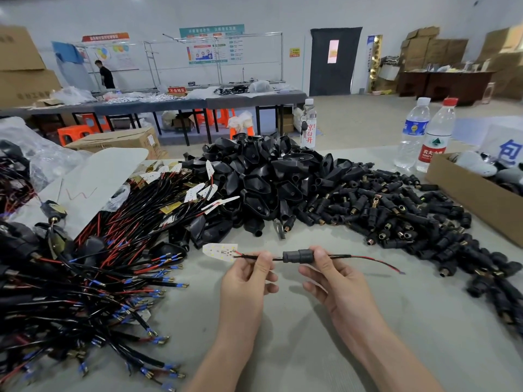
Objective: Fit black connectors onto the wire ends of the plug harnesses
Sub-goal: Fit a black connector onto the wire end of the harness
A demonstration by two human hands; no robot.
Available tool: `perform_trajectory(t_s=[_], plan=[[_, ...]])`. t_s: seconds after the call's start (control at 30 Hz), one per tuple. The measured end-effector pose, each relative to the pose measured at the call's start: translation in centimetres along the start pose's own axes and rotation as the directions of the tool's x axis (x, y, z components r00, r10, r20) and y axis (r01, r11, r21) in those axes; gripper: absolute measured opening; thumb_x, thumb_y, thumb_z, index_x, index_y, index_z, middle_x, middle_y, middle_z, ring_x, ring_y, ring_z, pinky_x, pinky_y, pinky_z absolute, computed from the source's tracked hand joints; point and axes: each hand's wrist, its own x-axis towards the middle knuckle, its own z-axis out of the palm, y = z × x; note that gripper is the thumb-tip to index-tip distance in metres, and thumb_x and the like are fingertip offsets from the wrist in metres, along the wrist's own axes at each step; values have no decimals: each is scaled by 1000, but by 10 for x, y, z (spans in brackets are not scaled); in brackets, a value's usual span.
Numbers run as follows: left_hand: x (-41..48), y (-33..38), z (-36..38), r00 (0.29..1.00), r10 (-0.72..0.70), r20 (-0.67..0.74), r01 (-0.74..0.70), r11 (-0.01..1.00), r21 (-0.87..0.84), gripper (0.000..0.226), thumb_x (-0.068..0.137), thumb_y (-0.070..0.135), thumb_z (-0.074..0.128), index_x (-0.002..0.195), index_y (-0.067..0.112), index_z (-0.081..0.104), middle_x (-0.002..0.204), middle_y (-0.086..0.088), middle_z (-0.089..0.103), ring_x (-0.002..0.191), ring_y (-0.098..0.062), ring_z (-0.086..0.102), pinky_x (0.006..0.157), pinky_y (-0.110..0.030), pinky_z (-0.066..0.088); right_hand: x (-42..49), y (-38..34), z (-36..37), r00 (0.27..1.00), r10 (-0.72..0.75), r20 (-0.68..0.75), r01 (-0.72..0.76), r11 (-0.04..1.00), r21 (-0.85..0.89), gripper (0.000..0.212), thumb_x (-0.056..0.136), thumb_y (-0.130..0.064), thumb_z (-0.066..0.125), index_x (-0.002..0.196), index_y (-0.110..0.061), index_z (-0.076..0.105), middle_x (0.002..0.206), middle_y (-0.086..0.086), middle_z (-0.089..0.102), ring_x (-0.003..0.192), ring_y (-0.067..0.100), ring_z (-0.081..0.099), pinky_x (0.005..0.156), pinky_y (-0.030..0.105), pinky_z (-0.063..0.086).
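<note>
Over the table [297,349], left hand [249,281] pinches one harness [339,256], right hand [336,281] seemingly one black connector [297,256].

**Factory assembly workshop.** Loose black connectors [396,210] are lying heaped on a grey worktable [311,349], beside a mound of black plug shells [260,179] and a sprawl of red-and-black wire harnesses [113,250]. At the front, a left hand [249,278] is pinching a single harness [219,251] while the right hand [331,281] is gripping a threaded connector [297,256] on its wire. Behind, a long bench [198,101] is carrying more parts and bags, with orange stools [73,134] standing beneath. Notice boards [210,45] are hanging on the wall, cardboard cartons [435,52] are standing stacked at the far right, and another worker [106,75] is standing at the rear.
</note>
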Motion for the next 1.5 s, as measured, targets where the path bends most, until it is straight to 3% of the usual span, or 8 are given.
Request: perform_trajectory(t_s=[0.27, 0.43, 0.57, 0.73, 0.87, 1.0, 1.4, 1.5], plan=[[-3, 0, 4, 991, -121, 55, 127, 983, -135, 36, 75, 37, 71, 92, 7, 63, 81, -6, 67, 68, -18, 62, 58, -30, 54, 0, 0, 1, 999, -28, 42, 27, 999, 38, 36, 79, -29, 69, 104, -3, 74, 102, 15, 75, 88, 18, 73, 71, 18, 57], [-5, 2, 10, 960, -228, 159, 257, 947, -194, 44, 85, 35, 64, 102, -5, 66, 90, -19, 69, 68, -19, 62, 59, -28, 54, -3, 1, 6, 995, -6, 95, 8, 1000, -27, 29, 81, -32, 68, 99, -10, 78, 104, 16, 75, 94, 22, 73, 75, 20, 57], [-6, 2, 12, 947, -249, 203, 287, 939, -191, 22, 79, 26, 69, 76, 5, 69, 70, -9, 57, 58, -15, 56, 55, -26, 52, -5, -1, 5, 996, -46, 82, 59, 985, -165, 33, 76, -45, 69, 99, -24, 79, 106, 7, 76, 100, 19, 72, 75, 23, 57], [-6, 2, 12, 939, -298, 172, 339, 887, -314, 19, 90, 17, 65, 79, 1, 65, 64, -6, 54, 54, -13, 54, 54, -24, 52, -6, -2, 6, 994, -96, 54, 106, 967, -233, 35, 76, -49, 68, 99, -25, 79, 104, 5, 76, 98, 17, 72, 73, 23, 57], [-10, 1, 16, 938, -319, 138, 347, 839, -419, 23, 86, 20, 67, 90, -1, 60, 64, -5, 54, 53, -12, 54, 53, -22, 53, -6, -1, 7, 990, -134, 38, 140, 958, -250, 32, 78, -47, 68, 97, -24, 80, 101, 4, 76, 94, 16, 72, 71, 23, 57], [-3, 3, 9, 935, -354, 33, 329, 824, -461, 25, 82, 27, 71, 88, 4, 62, 65, -1, 58, 51, -8, 54, 50, -19, 52, -1, -4, 1, 983, -176, -60, 162, 969, -188, 31, 80, -41, 66, 91, -14, 79, 98, 2, 77, 86, 17, 73, 65, 22, 57], [1, 4, 7, 958, -286, -10, 265, 901, -342, 20, 89, 25, 70, 83, 8, 63, 65, 0, 59, 53, -9, 54, 51, -22, 52, 9, -11, -11, 958, -225, -175, 215, 974, -78, 38, 81, -43, 61, 98, -10, 70, 85, 2, 75, 74, 16, 73, 61, 22, 57], [0, 3, 6, 961, -277, 3, 262, 904, -339, 20, 90, 25, 69, 85, 7, 63, 66, -1, 60, 54, -10, 54, 52, -23, 52, 7, -10, -9, 977, -171, -128, 168, 985, -34, 38, 82, -42, 62, 105, -12, 68, 93, 3, 76, 78, 17, 73, 63, 23, 58]])
